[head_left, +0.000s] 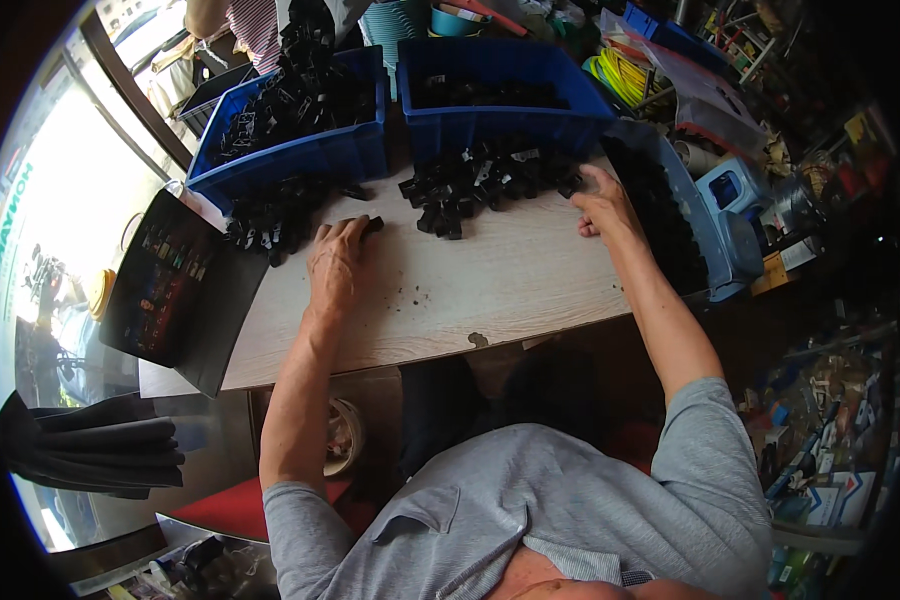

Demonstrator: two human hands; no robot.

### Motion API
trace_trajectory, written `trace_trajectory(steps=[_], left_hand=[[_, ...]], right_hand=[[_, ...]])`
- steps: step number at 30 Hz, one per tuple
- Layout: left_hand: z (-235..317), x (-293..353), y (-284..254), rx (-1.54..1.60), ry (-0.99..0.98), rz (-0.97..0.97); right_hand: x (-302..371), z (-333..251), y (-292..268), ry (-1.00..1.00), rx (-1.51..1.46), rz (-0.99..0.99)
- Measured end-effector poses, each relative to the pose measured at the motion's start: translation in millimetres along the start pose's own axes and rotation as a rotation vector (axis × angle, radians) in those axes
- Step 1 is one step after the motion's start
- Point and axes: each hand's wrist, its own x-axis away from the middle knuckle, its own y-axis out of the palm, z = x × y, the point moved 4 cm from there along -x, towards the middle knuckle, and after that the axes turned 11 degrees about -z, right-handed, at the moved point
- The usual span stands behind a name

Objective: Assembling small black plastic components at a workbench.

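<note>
My left hand (336, 262) rests on the table with its fingers curled round a small black plastic part (373, 226). Farther right, my right hand (604, 207) pinches another small black part (571, 187) between thumb and forefinger, beside the right end of a loose pile of black parts (480, 180). A second pile of the same parts (282, 215) lies to the left of my left hand. Their exact kind is too small to make out.
Two blue bins, one at left (315, 145) and one at right (500, 125), hold black parts behind the piles. A grey-blue bin (735, 262) stands at the right edge. On the left leans a tablet in a dark cover (160, 280). Crumbs dot the pale table (440, 320).
</note>
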Motion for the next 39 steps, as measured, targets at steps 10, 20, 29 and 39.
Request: trace_trajectory(steps=[10,20,29,39], left_hand=[[21,8,4,-0.090,0.090,-0.063],[16,15,13,0.133,0.079,0.053],[121,9,43,0.407,0.230,-0.026],[135,-6,63,0.273,0.412,-0.193]], right_hand=[[-17,5,3,0.011,0.193,-0.065],[26,11,19,0.061,0.089,-0.205],[85,-15,87,-0.005,0.192,-0.493],[85,-6,93,-0.064,0.146,-0.426]])
